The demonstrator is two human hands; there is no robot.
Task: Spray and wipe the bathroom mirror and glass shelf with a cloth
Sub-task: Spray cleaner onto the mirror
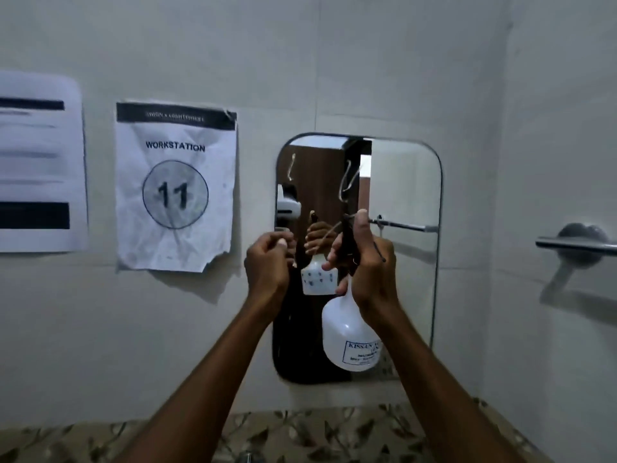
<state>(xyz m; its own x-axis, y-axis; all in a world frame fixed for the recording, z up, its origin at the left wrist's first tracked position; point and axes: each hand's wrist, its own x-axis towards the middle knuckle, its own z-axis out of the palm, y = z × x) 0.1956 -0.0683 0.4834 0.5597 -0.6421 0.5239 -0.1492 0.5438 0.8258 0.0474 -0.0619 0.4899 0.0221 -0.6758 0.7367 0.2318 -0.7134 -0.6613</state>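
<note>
From the head view, a person stands facing a rounded rectangular mirror [400,182] fixed to a pale tiled wall [334,61]. Both bare arms reach up in front of the glass.

The right hand [367,262] is wrapped around the dark trigger head [349,248] of a white spray bottle [347,332], fingers closed on it and the thumb raised along the top. The bottle hangs below the hand, tilted a little, its printed label [362,352] facing down and to the right, and it covers the lower middle of the mirror. The mirror shows a reflection of the bottle and fingers just left of the real hand.

The left hand [267,262] is curled into a loose fist beside the bottle, near the mirror's left edge; whether it holds anything cannot be told.

To the left of the mirror a crumpled paper sign [175,185] reads "WORKSTATION 11", and a second sheet [40,162] hangs further left, its print blurred. A metal towel bar [574,243] is mounted on the wall to the right. A leaf-patterned tile band [66,442] runs along the bottom edge.
</note>
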